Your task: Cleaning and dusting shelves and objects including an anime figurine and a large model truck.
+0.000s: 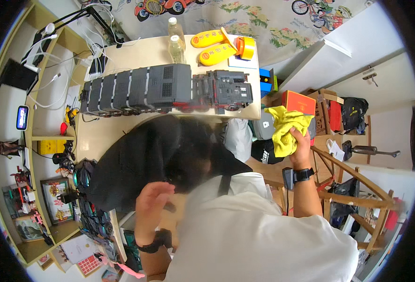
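Observation:
A crumpled yellow cloth [287, 128] is bunched in my right hand [300, 148], raised out to the right past the desk's end. My left hand [152, 202] is bent upward near my body and slightly blurred, with nothing seen in it. Its fingers are partly curled, beside the dark trousers [140, 158] on my lap. Before me, a long dark-grey brick-built model train [140, 86] stands along the pale desk [140, 54]. Silver bands cross its left part, and red parts show along its lower side. Neither hand touches it.
Behind the model stand two clear bottles [176, 49], yellow slipper-shaped items [216, 54] and an orange tape roll [245, 48]. White cables [93, 67] crowd the desk's left end. A shelf unit [34, 137] borders the left. Boxes [320, 121] and a wooden frame [355, 176] stand right.

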{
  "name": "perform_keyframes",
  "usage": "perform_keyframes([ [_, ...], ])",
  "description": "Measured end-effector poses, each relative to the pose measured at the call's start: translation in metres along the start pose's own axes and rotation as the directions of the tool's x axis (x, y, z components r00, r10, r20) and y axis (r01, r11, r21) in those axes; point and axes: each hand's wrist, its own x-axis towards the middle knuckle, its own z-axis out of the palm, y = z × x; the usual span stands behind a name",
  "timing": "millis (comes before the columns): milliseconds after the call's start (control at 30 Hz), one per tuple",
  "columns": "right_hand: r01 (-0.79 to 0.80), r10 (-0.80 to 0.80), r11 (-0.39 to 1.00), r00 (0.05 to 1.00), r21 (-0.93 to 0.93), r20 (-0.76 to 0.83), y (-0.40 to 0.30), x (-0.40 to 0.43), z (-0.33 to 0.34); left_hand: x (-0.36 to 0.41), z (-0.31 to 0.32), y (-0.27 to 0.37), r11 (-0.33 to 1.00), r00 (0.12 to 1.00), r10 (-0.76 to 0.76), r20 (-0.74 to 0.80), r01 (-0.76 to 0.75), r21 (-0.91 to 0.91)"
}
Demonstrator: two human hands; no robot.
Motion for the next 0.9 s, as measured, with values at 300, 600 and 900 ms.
perform_keyframes([
  [300, 0.128, -0.113, 0.970, 0.990, -0.209, 0.079, -0.002, 0.136, 0.010, 0.166, 0.091, 0.044, 0.937, 0.977, -0.032, 0.211, -0.044, 0.347],
  [600, 0.696, -0.154, 0.373, 0.699, -0.614, 0.698, 0.015, 0.198, 0.086, 0.292, 0.155, -0.032, 0.464, 0.937, 0.336, 0.100, -0.257, 0.848],
  [900, 0.745, 0.017, 0.069, 0.665, -0.664, 0.747, 0.062, 0.168, 0.154, 0.298, 0.147, -0.056, 0.526, 0.935, 0.341, 0.097, -0.276, 0.805],
])
